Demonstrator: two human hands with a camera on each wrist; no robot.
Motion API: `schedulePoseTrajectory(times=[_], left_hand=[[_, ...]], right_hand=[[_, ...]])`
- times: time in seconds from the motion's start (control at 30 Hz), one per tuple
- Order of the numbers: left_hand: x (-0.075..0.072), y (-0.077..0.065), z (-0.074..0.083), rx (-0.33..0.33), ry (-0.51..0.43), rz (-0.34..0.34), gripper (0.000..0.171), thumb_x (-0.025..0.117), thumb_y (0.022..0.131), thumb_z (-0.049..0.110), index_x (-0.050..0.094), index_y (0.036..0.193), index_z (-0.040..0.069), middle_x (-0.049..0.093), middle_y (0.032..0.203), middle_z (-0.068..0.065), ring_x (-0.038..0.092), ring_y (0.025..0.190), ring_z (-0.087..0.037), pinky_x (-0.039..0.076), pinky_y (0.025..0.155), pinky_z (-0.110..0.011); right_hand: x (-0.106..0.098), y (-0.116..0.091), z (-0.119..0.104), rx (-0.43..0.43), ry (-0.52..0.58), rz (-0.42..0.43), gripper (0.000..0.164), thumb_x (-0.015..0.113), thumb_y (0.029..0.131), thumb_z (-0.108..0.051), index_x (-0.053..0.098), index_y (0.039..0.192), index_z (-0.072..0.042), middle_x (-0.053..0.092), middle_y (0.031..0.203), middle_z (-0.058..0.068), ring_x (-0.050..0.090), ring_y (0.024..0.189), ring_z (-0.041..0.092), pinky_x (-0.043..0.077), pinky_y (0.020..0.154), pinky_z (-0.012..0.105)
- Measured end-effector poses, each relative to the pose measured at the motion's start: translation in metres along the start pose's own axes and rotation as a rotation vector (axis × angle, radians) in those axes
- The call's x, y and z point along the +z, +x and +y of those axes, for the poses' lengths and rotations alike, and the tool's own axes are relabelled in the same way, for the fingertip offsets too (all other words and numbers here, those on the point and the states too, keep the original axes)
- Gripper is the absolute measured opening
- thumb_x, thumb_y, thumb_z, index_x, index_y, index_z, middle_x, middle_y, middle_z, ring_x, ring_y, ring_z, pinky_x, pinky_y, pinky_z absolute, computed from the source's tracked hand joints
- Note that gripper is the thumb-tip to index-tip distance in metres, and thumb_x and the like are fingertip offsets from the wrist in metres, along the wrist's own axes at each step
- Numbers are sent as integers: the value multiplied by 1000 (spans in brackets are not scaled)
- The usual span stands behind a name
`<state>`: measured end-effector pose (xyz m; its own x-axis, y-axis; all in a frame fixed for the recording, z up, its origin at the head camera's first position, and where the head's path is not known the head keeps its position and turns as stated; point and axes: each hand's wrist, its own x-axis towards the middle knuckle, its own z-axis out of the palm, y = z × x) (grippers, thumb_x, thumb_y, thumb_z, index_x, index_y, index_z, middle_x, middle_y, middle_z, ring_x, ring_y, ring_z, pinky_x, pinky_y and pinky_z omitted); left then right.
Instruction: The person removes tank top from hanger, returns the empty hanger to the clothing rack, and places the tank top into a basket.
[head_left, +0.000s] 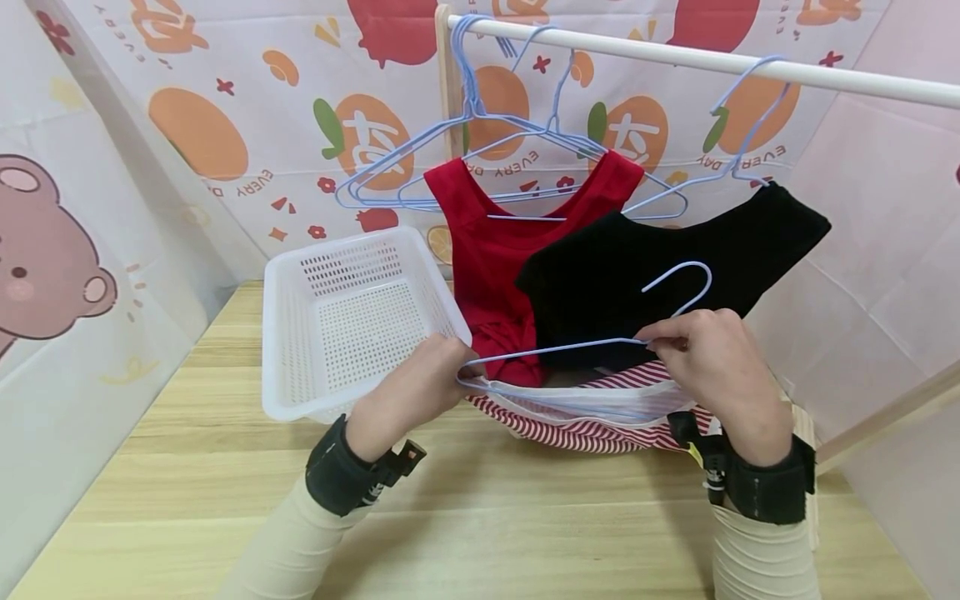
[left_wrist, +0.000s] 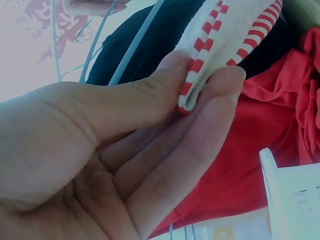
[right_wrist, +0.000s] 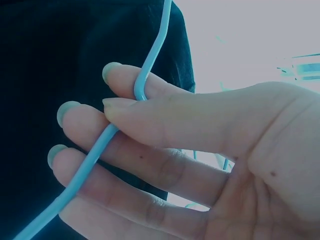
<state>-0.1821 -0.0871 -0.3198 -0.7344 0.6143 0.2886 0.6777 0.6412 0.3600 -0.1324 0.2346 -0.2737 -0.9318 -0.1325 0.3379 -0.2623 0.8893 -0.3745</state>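
My right hand (head_left: 708,358) pinches a light blue wire hanger (right_wrist: 82,172) just below its hook, between thumb and fingers. The hanger's left end (head_left: 462,374) reaches inside the opening of a red-and-white striped garment (head_left: 585,437) with a whitish inner side. At that garment's left edge, my left hand (head_left: 420,379) pinches a folded strip of the striped cloth (left_wrist: 196,70) between thumb and fingers. The hanger's hook (head_left: 693,275) stands up in front of a black top (head_left: 675,250). Much of the hanger's lower bar is inside the striped cloth.
A white rail (head_left: 675,60) crosses the upper right, with several blue hangers (head_left: 405,158) on its left part. On it hang a red top (head_left: 487,250) and the black top. A white perforated basket (head_left: 273,350) stands left on the wooden table (head_left: 480,533).
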Motion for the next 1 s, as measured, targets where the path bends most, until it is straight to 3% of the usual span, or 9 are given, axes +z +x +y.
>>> schedulePoseTrajectory(times=[0.2,0.63,1.0], left_hand=[[-4,-2,-3,-1,4,8,16,81,79,-4,78,74,10,69,64,3,53,60,-8,49,59,-22],[3,-3,-9,59,-83,37,8,84,81,4,78,79,8,72,68,-1,58,62,-9,54,64,-26],[9,2,-9,12,-72,-19,18,80,83,1,73,69,10,52,56,5,42,56,-7,35,51,-19]], right_hand=[[0,0,1,-12,13,42,22,66,91,2,83,100,-8,76,85,15,42,52,15,30,44,26],[2,-3,-10,-3,35,31,18,70,93,-3,83,105,-9,75,85,14,44,55,16,31,45,25],[7,-3,-16,-83,40,80,18,74,90,-1,84,100,-12,77,81,10,47,55,13,34,46,23]])
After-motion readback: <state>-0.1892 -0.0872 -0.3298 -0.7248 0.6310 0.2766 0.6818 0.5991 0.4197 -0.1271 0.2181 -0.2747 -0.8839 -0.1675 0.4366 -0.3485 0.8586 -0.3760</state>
